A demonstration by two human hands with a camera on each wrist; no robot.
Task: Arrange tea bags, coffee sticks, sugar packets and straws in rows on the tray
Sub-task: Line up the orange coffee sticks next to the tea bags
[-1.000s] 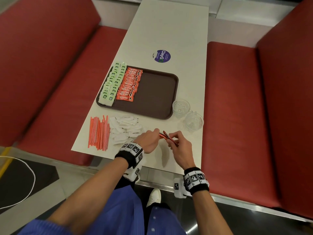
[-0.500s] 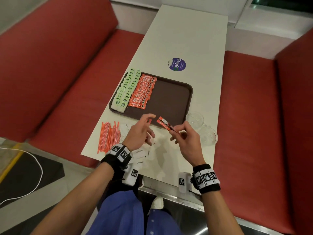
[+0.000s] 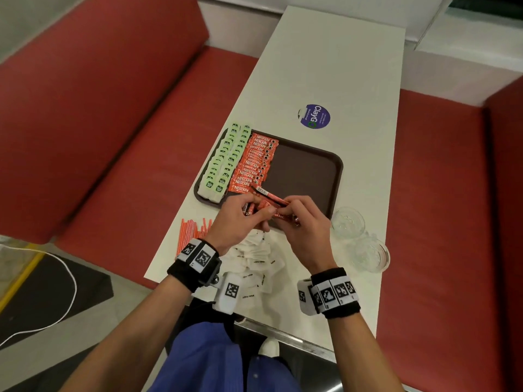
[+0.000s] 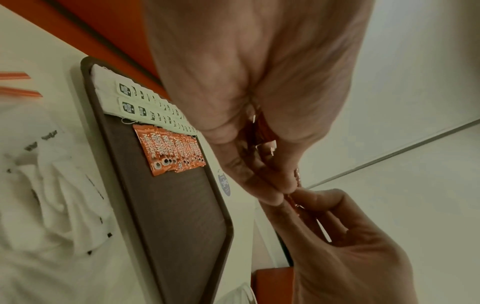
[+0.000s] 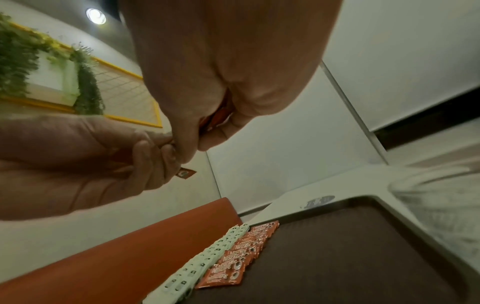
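A brown tray (image 3: 305,171) carries two columns of green tea bags (image 3: 226,162) at its left and a row of orange coffee sticks (image 3: 253,162) beside them. Over the tray's near edge both hands hold a small bunch of coffee sticks (image 3: 270,198). My left hand (image 3: 256,211) pinches them from the left and my right hand (image 3: 286,212) from the right. In the left wrist view my left fingers (image 4: 270,185) pinch a stick against the right hand (image 4: 337,226). Orange straws (image 3: 192,234) and white sugar packets (image 3: 256,258) lie on the table near me.
Two empty glass bowls (image 3: 348,222) (image 3: 370,254) stand to the right of the tray's near corner. A round blue sticker (image 3: 314,116) lies beyond the tray. Red bench seats (image 3: 127,165) flank the white table (image 3: 325,66). The tray's right half is bare.
Both hands moved forward from the table's near edge to the tray's near edge. The left hand, open half a second ago, now pinches the sticks together with the right.
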